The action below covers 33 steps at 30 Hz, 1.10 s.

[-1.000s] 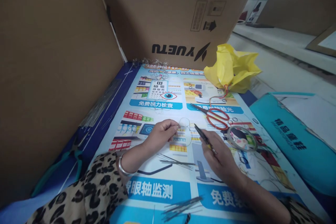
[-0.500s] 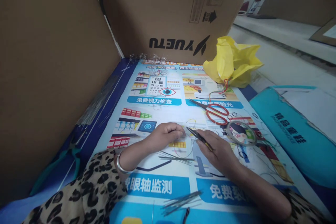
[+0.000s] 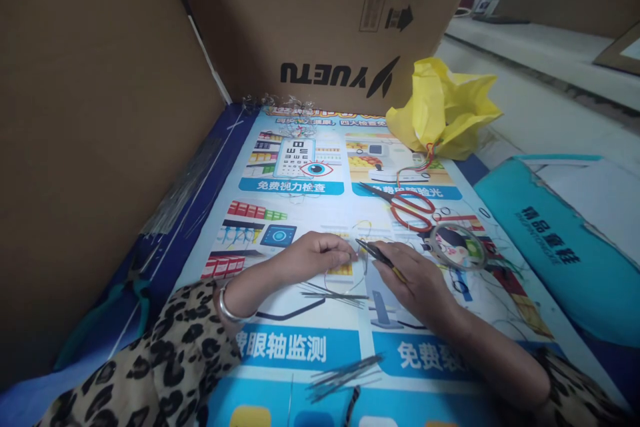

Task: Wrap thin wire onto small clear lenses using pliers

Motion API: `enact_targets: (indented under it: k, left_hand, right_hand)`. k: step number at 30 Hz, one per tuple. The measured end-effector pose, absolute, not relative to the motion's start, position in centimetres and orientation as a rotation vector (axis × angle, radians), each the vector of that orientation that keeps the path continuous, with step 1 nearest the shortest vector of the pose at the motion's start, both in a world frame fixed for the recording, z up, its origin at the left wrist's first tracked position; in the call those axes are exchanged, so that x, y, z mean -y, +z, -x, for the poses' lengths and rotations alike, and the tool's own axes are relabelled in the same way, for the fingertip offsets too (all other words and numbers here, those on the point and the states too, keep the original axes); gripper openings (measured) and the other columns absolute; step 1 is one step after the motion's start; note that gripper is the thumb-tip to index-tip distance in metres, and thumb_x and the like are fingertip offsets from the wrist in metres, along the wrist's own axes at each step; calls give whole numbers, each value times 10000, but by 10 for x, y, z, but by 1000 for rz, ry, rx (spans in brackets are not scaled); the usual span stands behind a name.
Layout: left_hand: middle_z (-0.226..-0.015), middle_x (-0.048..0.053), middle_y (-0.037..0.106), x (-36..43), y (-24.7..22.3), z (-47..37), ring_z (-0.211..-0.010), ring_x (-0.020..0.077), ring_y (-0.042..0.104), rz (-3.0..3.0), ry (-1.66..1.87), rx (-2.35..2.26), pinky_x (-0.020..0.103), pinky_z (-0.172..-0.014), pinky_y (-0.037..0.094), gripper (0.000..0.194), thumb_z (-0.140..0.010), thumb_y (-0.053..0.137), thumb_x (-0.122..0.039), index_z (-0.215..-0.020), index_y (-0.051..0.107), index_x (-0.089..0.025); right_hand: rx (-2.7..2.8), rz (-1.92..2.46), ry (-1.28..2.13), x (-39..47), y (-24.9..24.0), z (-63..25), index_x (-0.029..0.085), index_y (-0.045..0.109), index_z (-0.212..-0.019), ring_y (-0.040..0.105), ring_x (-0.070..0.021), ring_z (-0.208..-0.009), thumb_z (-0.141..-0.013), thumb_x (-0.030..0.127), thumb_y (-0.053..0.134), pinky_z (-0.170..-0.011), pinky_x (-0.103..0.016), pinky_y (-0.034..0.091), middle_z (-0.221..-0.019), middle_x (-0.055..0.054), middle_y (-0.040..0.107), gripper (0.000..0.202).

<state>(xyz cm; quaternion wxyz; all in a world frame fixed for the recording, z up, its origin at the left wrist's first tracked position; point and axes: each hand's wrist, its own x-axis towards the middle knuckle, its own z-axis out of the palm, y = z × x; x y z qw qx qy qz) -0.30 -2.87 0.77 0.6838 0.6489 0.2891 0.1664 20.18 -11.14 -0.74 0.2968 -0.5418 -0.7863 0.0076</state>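
My left hand is closed in a pinch at the middle of the printed sheet, with a fine wire curving below its fingertips. Whatever else sits between those fingertips is too small to make out. In my right hand is a slim black pointed tool with yellow on its handle, its tip directed left, close to the left fingertips. A thin yellowish loop lies just beyond the tip. Below the hands are two loose bundles of thin dark wire pieces, one bundle nearer the fingers and another bundle closer to me.
Red-handled scissors and a roll of clear tape lie right of the hands. A yellow bag and teal box are farther right. Teal-handled pliers and straight wires lie left. Cardboard stands behind.
The view has shifted slightly, so everything appears a little higher. My hands keep almost the same pose, with the tool tip still close to the left fingertips.
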Motion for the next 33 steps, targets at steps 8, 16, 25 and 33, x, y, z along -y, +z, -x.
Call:
enact_targets:
  k: [8, 16, 25, 33]
  left_hand:
    - [-691, 23, 579, 36, 17, 4, -597, 87, 438, -1570, 525, -655, 222, -564, 340, 235, -760, 574, -338, -834, 658, -131]
    - [-661, 3, 560, 37, 20, 5, -543, 65, 383, -1492, 406, -634, 200, -503, 282, 265, -768, 564, -346, -895, 666, -136]
    - [-620, -12, 525, 37, 17, 7, -511, 52, 361, -1315, 286, -611, 185, -479, 289, 250, -775, 568, -345, -892, 673, -152]
    - [-649, 11, 571, 36, 18, 6, -540, 68, 394, -1457, 331, -649, 196, -495, 288, 265, -784, 547, -363, -854, 674, -140]
  right_hand:
    - [2090, 1345, 106, 115, 0, -203, 226, 497, -1124, 607, -166, -822, -845, 195, 463, -729, -295, 504, -911, -59, 636, 282]
    - [2127, 1251, 101, 116, 1, -204, 209, 470, -1154, 581, -161, -789, -829, 153, 483, -700, -287, 490, -892, -65, 617, 329]
    - [2146, 1278, 71, 114, 1, -205, 214, 493, -1137, 589, -166, -785, -836, 178, 471, -695, -298, 493, -890, -65, 630, 304]
    - [2186, 1299, 51, 113, -1, -205, 213, 497, -1148, 589, -175, -796, -847, 202, 450, -697, -308, 497, -889, -69, 635, 304]
